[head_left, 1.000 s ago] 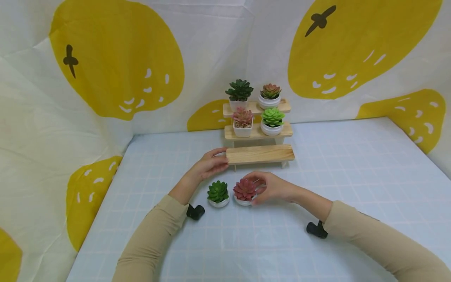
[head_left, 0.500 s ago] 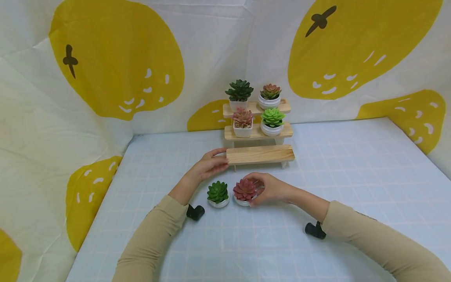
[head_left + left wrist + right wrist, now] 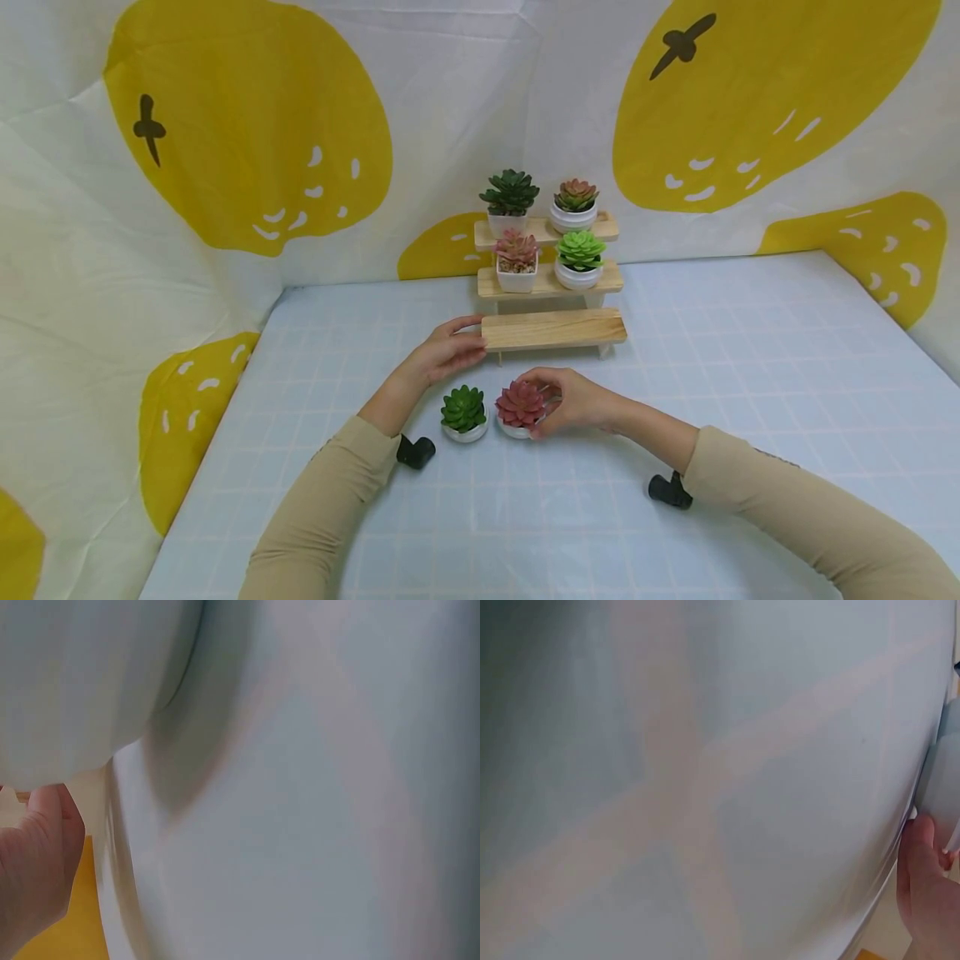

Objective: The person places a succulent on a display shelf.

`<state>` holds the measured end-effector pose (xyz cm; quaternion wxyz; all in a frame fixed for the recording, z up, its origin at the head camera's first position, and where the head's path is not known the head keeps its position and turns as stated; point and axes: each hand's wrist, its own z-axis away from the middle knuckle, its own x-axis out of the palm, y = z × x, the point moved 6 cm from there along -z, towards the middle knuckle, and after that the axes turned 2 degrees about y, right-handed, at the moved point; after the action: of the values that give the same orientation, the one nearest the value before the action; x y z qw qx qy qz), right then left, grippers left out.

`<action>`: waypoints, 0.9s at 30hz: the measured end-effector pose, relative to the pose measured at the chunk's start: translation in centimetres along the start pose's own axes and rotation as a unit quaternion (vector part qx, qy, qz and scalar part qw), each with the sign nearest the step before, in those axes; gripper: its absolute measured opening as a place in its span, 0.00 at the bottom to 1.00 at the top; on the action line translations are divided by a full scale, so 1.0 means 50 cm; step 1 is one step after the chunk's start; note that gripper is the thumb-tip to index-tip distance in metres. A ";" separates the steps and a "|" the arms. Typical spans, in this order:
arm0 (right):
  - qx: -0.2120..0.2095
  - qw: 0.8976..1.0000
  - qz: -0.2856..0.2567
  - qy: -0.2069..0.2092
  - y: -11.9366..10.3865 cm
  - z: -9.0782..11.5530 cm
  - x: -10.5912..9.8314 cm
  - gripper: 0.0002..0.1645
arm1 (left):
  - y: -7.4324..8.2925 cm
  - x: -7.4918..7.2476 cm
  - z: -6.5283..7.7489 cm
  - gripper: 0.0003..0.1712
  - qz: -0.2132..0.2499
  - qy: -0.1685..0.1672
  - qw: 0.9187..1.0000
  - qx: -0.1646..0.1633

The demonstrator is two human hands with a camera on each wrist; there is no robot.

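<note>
At the left end of the lowest step of a three-tier wooden stand (image 3: 555,330), my left hand (image 3: 442,352) grips the board's edge between thumb and fingers. My right hand (image 3: 581,400) holds a red succulent (image 3: 521,403) in a round white pot from its right side, with thumb in front and fingers behind. The pot stands upright, apparently on the table. Just left of it is a green succulent (image 3: 463,408) in a similar round white pot, untouched. In the right wrist view, part of a white pot (image 3: 941,776) shows against my fingers.
On the upper tiers stand a dark green succulent (image 3: 510,192), a reddish-green one (image 3: 576,194), a pink one (image 3: 517,250) and a bright green one (image 3: 581,250). A patterned cloth wall (image 3: 465,100) rises behind the pale checked table (image 3: 480,525). Black wrist cameras (image 3: 416,451) hang under both sleeves.
My right forearm has shifted very slightly left, and my fingers have settled a little around the red succulent's pot. My left hand and the stand have kept their places.
</note>
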<state>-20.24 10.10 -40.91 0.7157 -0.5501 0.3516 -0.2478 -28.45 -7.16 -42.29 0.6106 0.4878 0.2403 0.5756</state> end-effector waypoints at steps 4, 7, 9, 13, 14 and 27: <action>0.003 1.000 0.002 0.004 0.000 0.001 -0.002 0.41 | 0.000 0.000 -0.001 0.33 0.001 0.000 1.000 0.001; 0.007 1.000 0.005 0.006 0.001 0.001 -0.003 0.40 | -0.001 -0.001 -0.003 0.33 0.002 -0.001 1.000 0.001; 0.010 1.000 0.003 0.006 0.001 0.002 -0.004 0.41 | -0.002 -0.002 -0.004 0.33 0.002 -0.001 1.000 0.001; 0.015 1.000 0.002 0.006 -0.002 0.002 -0.007 0.41 | -0.003 -0.003 -0.006 0.34 0.004 0.001 1.000 0.000; 0.016 1.000 0.003 0.008 -0.003 0.002 -0.008 0.42 | -0.002 -0.004 -0.006 0.34 0.003 0.001 1.000 -0.001; 0.018 0.999 0.005 0.035 -0.037 -0.001 -0.040 0.41 | -0.002 -0.004 -0.004 0.34 0.005 0.002 1.000 -0.002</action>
<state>-21.49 11.05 -38.65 0.7142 -0.5264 0.3747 -0.2692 -28.65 -7.28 -42.52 0.6083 0.4869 0.2378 0.5799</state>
